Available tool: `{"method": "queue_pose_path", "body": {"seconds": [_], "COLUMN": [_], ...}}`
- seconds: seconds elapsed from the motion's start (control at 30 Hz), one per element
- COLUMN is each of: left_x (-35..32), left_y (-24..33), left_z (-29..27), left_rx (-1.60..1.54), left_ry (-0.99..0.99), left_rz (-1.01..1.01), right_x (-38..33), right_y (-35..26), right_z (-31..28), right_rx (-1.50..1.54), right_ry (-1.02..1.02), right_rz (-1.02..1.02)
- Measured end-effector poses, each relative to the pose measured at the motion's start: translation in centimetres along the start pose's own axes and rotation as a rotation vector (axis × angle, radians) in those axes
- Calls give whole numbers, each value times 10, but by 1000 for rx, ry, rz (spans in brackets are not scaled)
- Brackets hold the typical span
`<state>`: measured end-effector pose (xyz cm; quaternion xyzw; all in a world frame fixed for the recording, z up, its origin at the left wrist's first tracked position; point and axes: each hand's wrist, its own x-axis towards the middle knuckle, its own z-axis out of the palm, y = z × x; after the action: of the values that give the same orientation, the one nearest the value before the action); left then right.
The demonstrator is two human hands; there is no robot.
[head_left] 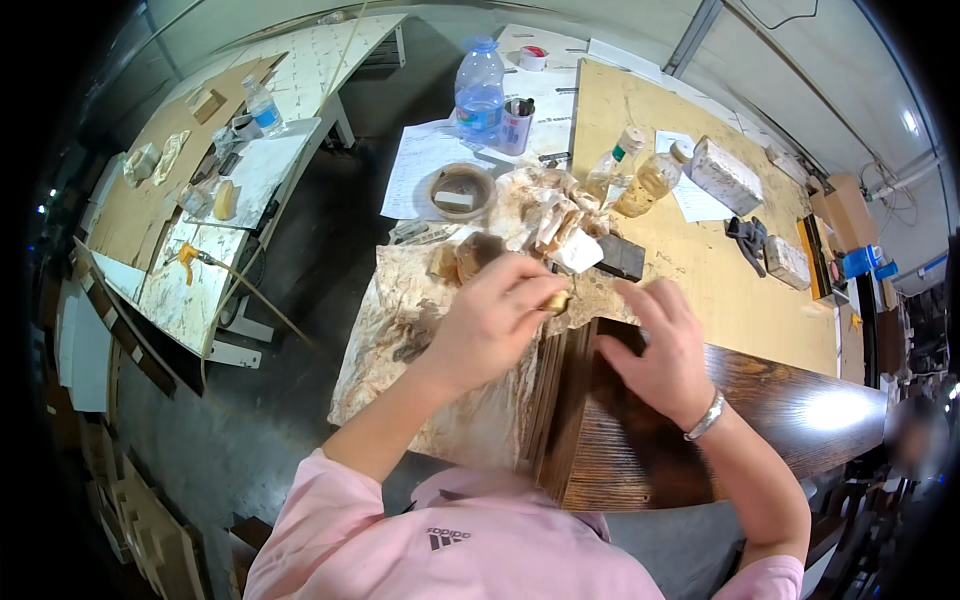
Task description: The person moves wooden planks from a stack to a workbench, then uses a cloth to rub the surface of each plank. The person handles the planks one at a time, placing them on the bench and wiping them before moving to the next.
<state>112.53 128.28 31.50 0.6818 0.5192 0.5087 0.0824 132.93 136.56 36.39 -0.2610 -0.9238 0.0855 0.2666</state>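
Observation:
My left hand [495, 315] is closed, pinching a small yellowish piece [557, 301] whose kind I cannot make out. It is above a stained cloth [375, 350], near the left end of a dark brown wooden board [780, 400] with a glossy grain. Over that board, my right hand [665, 345] is open, thumb and fingers apart, with nothing seen in it. Just beyond the hands lie a crumpled, brown-stained rag [545, 205] and a dark block [620, 258]. Behind my left hand is a brownish rounded thing [478, 255], partly hidden.
Two bottles of yellowish liquid [655, 183] stand behind the rag. A round tub [462, 190], a large blue water bottle [480, 95] and a cup of tools [516, 128] are farther back. A white, stained block [727, 175] lies to the right. Another table [290, 150] stands left.

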Motion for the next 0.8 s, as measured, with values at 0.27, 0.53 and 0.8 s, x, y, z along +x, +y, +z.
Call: {"method": "queue_pose_path", "body": {"seconds": [0.27, 0.53, 0.8], "left_x": [-4, -140, -176], "left_y": [7, -95, -95], "left_z": [4, -47, -36], "left_rx": [-218, 485, 610], "left_ry": [113, -228, -172], "left_rz": [-103, -526, -738], "right_x": [34, 14, 20], "right_y": [-15, 11, 15], "right_z": [17, 39, 42], "right_rx": [225, 481, 578], "right_ry": [-176, 62, 25], "right_rz": [94, 357, 522]}}
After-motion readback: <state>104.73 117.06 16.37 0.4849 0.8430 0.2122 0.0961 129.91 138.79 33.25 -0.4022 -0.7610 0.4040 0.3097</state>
